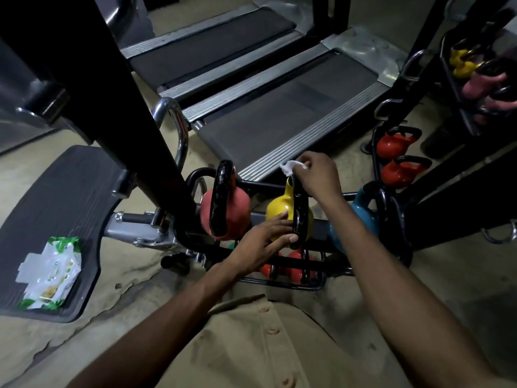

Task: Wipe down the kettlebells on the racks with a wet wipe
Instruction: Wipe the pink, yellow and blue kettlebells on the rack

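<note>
Yellow kettlebell (275,212): seated on the top tier of the rack (257,184), between a pink kettlebell (235,211) and a blue kettlebell (363,219); its black handle (300,217) is stood upright.
Wet wipe (291,166): white and crumpled, held at the top of the handle, with one end left poking out.
Right hand (317,177): curled over the handle's top, with the wipe pinched between thumb and fingers.
Left hand (265,239): laid against the yellow body with fingers fairly straight; the thumb is set at the handle's lower end.
Lower tier: orange kettlebells (296,266) are stored beneath.
Wipes pack (50,273): laid flat on a grey footplate (70,197), well apart to the left.
Background: treadmills (279,107) are lined up behind the rack.
</note>
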The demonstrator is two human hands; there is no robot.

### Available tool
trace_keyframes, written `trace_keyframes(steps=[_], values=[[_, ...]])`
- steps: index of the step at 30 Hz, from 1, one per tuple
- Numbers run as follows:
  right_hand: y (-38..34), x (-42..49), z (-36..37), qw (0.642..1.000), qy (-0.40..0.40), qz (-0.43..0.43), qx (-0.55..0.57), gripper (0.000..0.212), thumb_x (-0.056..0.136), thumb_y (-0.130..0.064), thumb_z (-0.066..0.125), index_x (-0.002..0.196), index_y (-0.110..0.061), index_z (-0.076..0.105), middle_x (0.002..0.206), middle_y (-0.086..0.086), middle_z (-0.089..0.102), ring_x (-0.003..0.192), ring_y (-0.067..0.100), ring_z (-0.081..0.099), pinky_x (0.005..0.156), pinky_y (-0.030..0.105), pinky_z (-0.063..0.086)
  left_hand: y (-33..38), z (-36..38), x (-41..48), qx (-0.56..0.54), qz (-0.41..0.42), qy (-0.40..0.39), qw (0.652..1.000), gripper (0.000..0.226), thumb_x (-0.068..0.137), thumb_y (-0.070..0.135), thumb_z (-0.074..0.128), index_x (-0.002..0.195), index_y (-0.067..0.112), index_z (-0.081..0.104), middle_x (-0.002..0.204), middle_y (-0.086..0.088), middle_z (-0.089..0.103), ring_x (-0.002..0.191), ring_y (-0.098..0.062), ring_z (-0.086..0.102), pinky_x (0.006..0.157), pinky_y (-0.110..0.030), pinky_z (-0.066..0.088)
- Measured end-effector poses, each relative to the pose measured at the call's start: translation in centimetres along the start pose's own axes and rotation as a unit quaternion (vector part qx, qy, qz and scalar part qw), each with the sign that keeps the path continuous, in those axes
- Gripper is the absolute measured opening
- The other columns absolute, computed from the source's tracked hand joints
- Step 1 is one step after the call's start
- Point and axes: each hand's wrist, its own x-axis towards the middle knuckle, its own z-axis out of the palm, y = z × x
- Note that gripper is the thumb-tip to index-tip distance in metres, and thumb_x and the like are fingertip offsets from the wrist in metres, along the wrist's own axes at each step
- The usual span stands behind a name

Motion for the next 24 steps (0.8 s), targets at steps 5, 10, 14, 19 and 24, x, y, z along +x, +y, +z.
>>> trace_keyframes(steps=[5, 10, 14, 19, 24], values=[[-1.8, -0.4, -0.9, 0.952, -0.106, -0.156, -0.242, 0.021, 0.089, -0.031, 0.068, 0.101, -0.015, 0.075, 0.112, 0.010, 0.056, 0.114, 0.030, 0.052, 0.078, 0.040, 0.053, -0.2, 0.0, 0.1, 0.002, -0.004, -0.006, 1.000, 0.038, 0.102, 0.037, 0.061, 0.128, 0.011, 0.071, 0.148, -0.003, 0.058, 0.145, 0.015, 0.023, 0.119, -0.017, 0.029], [0.0, -8.6, -1.4, 0.977, 0.050, -0.168, -0.121, 0.013, 0.088, -0.024, 0.074, 0.098, -0.016, 0.072, 0.107, 0.002, 0.054, 0.099, 0.020, 0.055, 0.069, 0.030, 0.046, -0.6, 0.0, 0.3, 0.005, 0.013, -0.014, 1.000, 0.038, 0.104, 0.039, 0.058, 0.127, 0.013, 0.073, 0.149, 0.001, 0.058, 0.149, 0.009, 0.025, 0.121, -0.022, 0.030], [1.6, -12.8, 0.5, 0.962, 0.131, 0.055, 0.232, 0.007, 0.092, -0.015, 0.071, 0.096, -0.021, 0.071, 0.097, 0.000, 0.070, 0.087, 0.017, 0.066, 0.075, 0.031, 0.052, -0.5, 0.0, 0.4, 0.016, 0.010, -0.017, 1.000, 0.040, 0.104, 0.042, 0.057, 0.132, 0.017, 0.070, 0.151, 0.005, 0.055, 0.150, 0.006, 0.026, 0.121, -0.021, 0.028], [2.1, -9.1, 0.9, 0.704, -0.040, 0.332, 0.626, 0.025, 0.104, -0.010, 0.048, 0.111, 0.004, 0.068, 0.096, 0.021, 0.077, 0.087, 0.028, 0.077, 0.077, 0.039, 0.065, -0.4, 0.1, 0.1, 0.040, 0.015, -0.009, 0.999, 0.039, 0.104, 0.038, 0.058, 0.133, 0.015, 0.070, 0.154, 0.004, 0.052, 0.151, 0.003, 0.027, 0.122, -0.021, 0.028], [1.4, -6.6, 0.0, 0.641, -0.105, 0.359, 0.670, 0.033, 0.103, -0.011, 0.045, 0.118, 0.009, 0.066, 0.098, 0.020, 0.077, 0.085, 0.026, 0.077, 0.089, 0.037, 0.062, -0.4, 0.1, -0.1, 0.037, 0.019, -0.016, 0.999, 0.039, 0.104, 0.036, 0.059, 0.134, 0.013, 0.069, 0.156, 0.002, 0.050, 0.153, 0.002, 0.023, 0.122, -0.019, 0.025]])
